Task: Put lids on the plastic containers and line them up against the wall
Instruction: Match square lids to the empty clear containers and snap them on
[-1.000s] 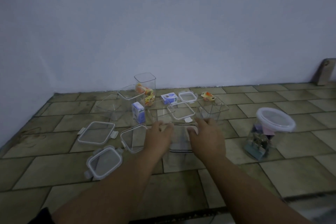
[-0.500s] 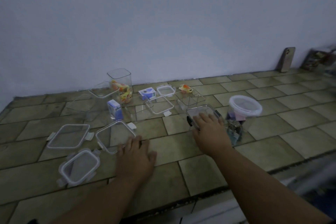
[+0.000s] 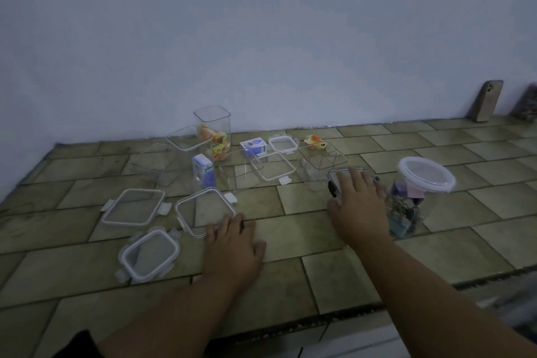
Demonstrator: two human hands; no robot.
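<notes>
While flat on top: right hand (image 3: 359,200), fingers spread over black-latched lid (image 3: 334,183)
Left hand (image 3: 232,244): open, fingertips touching square lid (image 3: 203,209)

Clear plastic containers and loose lids are lying scattered across the bench. A tall square container (image 3: 213,132) holding orange and yellow items is standing upright, lidless, at 11 o'clock nearest the wall. A lower open container (image 3: 189,144) is standing just beside it. Three square snap lids (image 3: 133,207) (image 3: 205,210) (image 3: 148,254) are lying flat at 9 o'clock. A round container (image 3: 412,197) is sitting at 3 o'clock, its white lid (image 3: 426,174) fitted. A dark-clipped lidded container (image 3: 338,183) is standing at 2 o'clock, partly hidden.
</notes>
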